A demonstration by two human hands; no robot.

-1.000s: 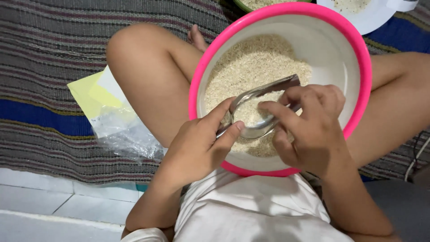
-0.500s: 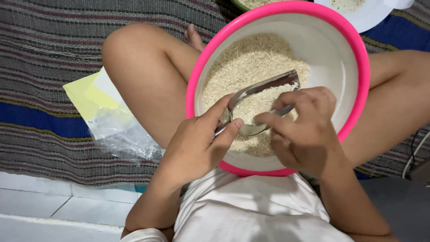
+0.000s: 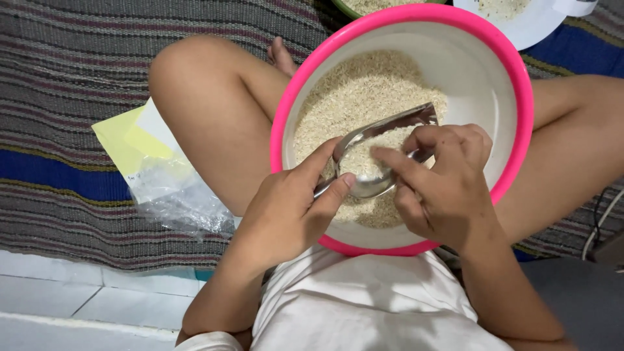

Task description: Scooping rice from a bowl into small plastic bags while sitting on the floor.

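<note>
L hand (image 3: 286,214) grips scoop (image 3: 374,156) over pink bowl (image 3: 513,84) (rice inside), R hand (image 3: 442,182) fingers pinching at grains in it.

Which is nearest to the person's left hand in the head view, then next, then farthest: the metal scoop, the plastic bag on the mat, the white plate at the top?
1. metal scoop: held in the left hand.
2. plastic bag: on the mat, left of the knee.
3. white plate: top right, beyond the bowl.
</note>
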